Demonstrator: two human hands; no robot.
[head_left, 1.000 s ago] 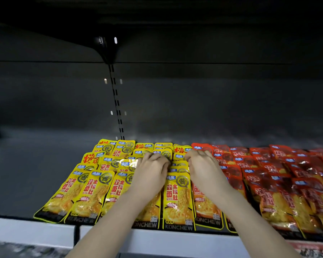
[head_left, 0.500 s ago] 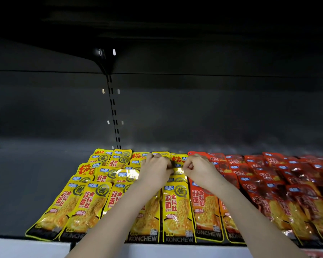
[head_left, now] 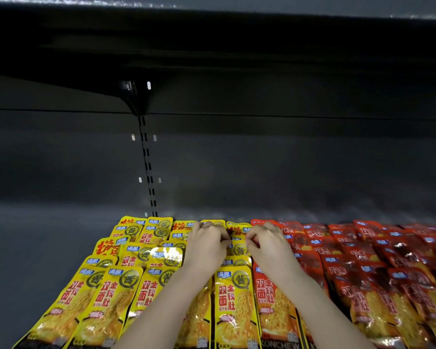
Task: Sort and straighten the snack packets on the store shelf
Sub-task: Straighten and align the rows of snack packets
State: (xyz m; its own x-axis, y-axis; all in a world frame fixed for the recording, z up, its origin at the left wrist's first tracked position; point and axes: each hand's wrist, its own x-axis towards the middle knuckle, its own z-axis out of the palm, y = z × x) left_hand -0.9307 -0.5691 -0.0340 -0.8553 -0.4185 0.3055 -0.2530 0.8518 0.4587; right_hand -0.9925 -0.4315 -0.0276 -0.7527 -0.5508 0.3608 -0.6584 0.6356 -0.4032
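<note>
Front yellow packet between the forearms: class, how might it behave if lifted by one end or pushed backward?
The front yellow packet probably flops: it is a thin, flat pouch with wrinkled film. Its glossy, glare-catching surface suggests it may slide easily. Pushed, it would likely ride over the half-covered packet behind.

Yellow packets [head_left: 111, 295] lie in overlapping rows across the lower left and centre of the frame. Red packets [head_left: 368, 278] sit just beside them and fill the lower right, all flat on a dark shelf [head_left: 35, 248]. The left hand [head_left: 207, 245] and right hand [head_left: 269, 245] sit close together at lower centre, fingers curled, pinching the middle yellow packet [head_left: 238, 249] between them. A slotted upright [head_left: 147, 167] runs up the back wall [head_left: 287, 159] to the upper shelf [head_left: 237, 46] at the top.
</note>
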